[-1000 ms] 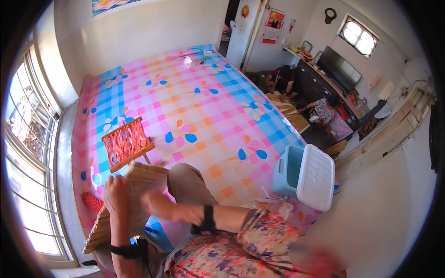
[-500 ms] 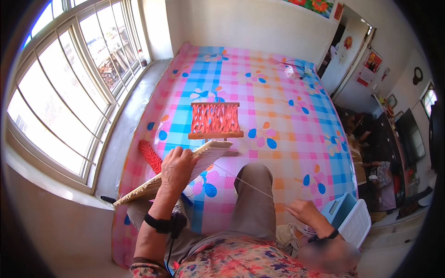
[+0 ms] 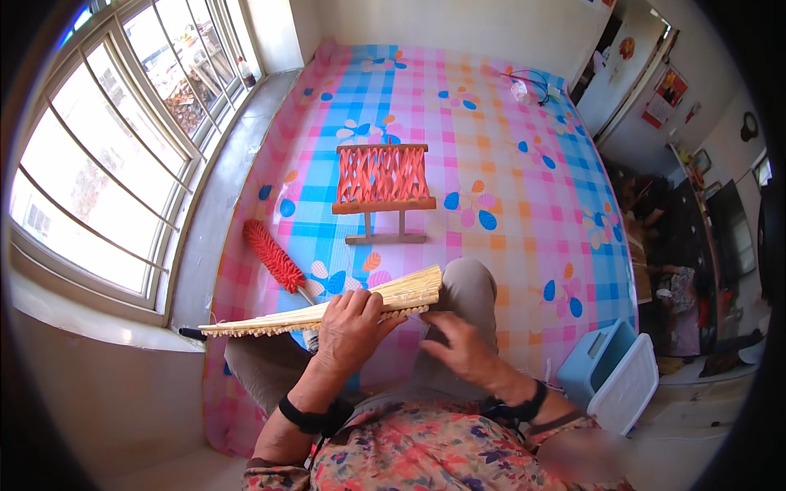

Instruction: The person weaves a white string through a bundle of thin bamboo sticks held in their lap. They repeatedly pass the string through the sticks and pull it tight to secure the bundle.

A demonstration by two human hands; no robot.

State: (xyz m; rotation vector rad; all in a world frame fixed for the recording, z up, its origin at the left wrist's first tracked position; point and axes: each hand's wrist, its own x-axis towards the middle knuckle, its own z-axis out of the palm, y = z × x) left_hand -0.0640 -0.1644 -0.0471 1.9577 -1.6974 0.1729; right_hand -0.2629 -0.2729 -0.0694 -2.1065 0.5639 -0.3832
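Observation:
A flat mat of pale stalks (image 3: pixel 385 295) lies tilted across my lap, its long row of cut stalk ends facing me. My left hand (image 3: pixel 350 327) is closed around its near edge, toward the right half. My right hand (image 3: pixel 468 350) is at the mat's right end, with index finger reaching to the edge and thumb held apart. Whether those fingertips touch the mat or a thread is too small to tell. Beyond the mat stands a small wooden frame (image 3: pixel 383 207) laced with red strips. A fluffy red duster (image 3: pixel 274 255) lies to the left, its handle partly behind the mat.
A checked, flower-printed sheet (image 3: pixel 508 270) covers the platform I sit on. To the right stands a light blue bin (image 3: pixel 596 360) with a white lid (image 3: pixel 626 385) leaning by it. A barred window (image 3: pixel 98 188) and grey sill (image 3: pixel 237 164) run along the left. Cables (image 3: pixel 536 86) lie at the far right.
My right hand has come from the far right, where it drew out a thread, up to the mat's right end. The mat has turned nearly level, and my left hand has moved right and lower.

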